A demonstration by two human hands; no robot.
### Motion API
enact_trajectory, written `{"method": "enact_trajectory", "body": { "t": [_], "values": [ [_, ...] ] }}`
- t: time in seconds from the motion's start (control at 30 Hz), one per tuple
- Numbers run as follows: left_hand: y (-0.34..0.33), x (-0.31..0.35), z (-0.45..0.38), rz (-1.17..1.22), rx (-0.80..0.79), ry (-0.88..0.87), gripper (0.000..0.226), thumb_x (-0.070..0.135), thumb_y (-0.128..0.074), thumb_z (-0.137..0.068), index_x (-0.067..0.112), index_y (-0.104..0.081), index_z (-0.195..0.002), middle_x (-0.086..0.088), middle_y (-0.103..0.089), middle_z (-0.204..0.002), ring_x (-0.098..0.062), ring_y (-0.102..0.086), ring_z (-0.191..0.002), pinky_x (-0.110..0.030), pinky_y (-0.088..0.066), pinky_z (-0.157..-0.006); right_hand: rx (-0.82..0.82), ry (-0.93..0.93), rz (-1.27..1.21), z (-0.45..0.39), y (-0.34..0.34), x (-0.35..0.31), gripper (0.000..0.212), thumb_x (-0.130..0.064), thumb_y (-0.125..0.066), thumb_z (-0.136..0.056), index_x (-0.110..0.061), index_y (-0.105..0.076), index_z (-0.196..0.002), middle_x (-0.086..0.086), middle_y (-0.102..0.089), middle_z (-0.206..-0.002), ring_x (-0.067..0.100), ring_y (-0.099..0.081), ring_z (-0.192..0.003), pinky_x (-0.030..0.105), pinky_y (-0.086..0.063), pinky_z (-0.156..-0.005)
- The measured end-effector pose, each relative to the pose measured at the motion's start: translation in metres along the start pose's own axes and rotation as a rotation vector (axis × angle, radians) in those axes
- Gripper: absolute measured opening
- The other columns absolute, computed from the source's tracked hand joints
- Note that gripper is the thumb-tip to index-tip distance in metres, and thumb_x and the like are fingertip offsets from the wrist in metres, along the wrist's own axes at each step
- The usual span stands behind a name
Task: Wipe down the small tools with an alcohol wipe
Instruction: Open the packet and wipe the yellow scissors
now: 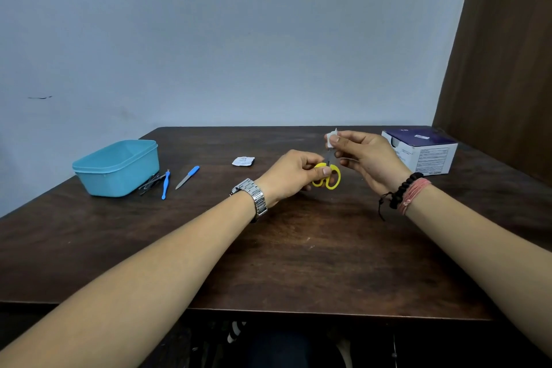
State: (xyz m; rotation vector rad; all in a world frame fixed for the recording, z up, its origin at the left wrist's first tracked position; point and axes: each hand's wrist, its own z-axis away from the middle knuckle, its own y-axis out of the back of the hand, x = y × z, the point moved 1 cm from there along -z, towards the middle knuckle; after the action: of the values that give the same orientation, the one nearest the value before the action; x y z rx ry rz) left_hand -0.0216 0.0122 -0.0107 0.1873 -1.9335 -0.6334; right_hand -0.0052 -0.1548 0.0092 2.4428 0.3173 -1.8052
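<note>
My left hand [294,172] grips the yellow handles of small scissors [333,178] above the middle of the dark wooden table [298,248]. The blades point up and away. My right hand [366,157] pinches a white alcohol wipe [331,138] around the blade tips. By the teal tub lie a blue-handled nail file [187,177], a thin blue-handled tool [165,185] and some dark metal tools [150,183].
A teal plastic tub [116,167] stands at the left. A torn white wipe wrapper [243,161] lies mid-table. A blue and white box [424,150] sits at the back right, near a brown curtain [507,69].
</note>
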Motion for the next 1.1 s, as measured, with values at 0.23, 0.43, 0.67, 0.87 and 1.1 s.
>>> {"method": "enact_trajectory", "body": {
  "t": [0.23,0.43,0.67,0.87,1.1],
  "values": [
    [-0.0007,-0.0012,-0.0008,-0.028,-0.01,-0.01,0.019,0.024,-0.061,-0.094,0.007,-0.07,-0.092,-0.003,-0.062,-0.075,-0.008,-0.052,-0.071,-0.025,-0.048,-0.063,-0.002,0.039,-0.049,-0.0007,0.0013,-0.0031,0.012,-0.015,-0.062,-0.091,-0.013,-0.07,-0.099,-0.008,-0.07,-0.082,0.002,-0.054,-0.063,0.014,-0.047,-0.063],
    [-0.0002,-0.0025,-0.0005,-0.053,-0.016,-0.007,0.023,0.022,-0.06,-0.095,0.001,-0.066,-0.09,-0.011,-0.063,-0.079,-0.012,-0.052,-0.072,-0.028,-0.049,-0.065,-0.085,0.009,-0.027,-0.0004,0.0011,-0.0026,0.015,-0.014,-0.059,-0.093,-0.015,-0.07,-0.103,-0.003,-0.072,-0.09,0.002,-0.055,-0.065,0.015,-0.047,-0.065],
    [-0.0009,-0.0028,-0.0013,-0.037,-0.02,0.004,0.028,0.022,-0.06,-0.095,-0.005,-0.064,-0.092,-0.014,-0.063,-0.081,-0.014,-0.052,-0.072,-0.028,-0.05,-0.065,-0.092,-0.003,-0.045,0.0009,0.0008,-0.005,0.012,-0.012,-0.059,-0.092,-0.014,-0.069,-0.098,-0.004,-0.073,-0.088,0.002,-0.057,-0.067,0.014,-0.048,-0.064],
    [-0.0023,-0.0019,-0.001,-0.017,-0.008,0.009,0.024,0.022,-0.06,-0.095,-0.001,-0.067,-0.094,-0.008,-0.062,-0.078,-0.011,-0.051,-0.07,-0.024,-0.049,-0.064,-0.046,-0.001,-0.051,0.0014,-0.0008,-0.0039,0.007,-0.018,-0.063,-0.09,-0.019,-0.07,-0.093,-0.006,-0.073,-0.085,0.003,-0.06,-0.073,0.018,-0.045,-0.067],
    [-0.0023,-0.0017,-0.0008,0.019,-0.016,0.035,0.025,0.023,-0.06,-0.095,-0.001,-0.067,-0.095,-0.006,-0.063,-0.078,-0.013,-0.053,-0.072,-0.025,-0.049,-0.067,-0.043,-0.015,-0.121,0.0002,0.0,-0.0039,0.02,-0.028,-0.06,-0.087,-0.015,-0.071,-0.1,-0.004,-0.07,-0.087,0.004,-0.054,-0.068,0.016,-0.045,-0.063]
  ]
}}
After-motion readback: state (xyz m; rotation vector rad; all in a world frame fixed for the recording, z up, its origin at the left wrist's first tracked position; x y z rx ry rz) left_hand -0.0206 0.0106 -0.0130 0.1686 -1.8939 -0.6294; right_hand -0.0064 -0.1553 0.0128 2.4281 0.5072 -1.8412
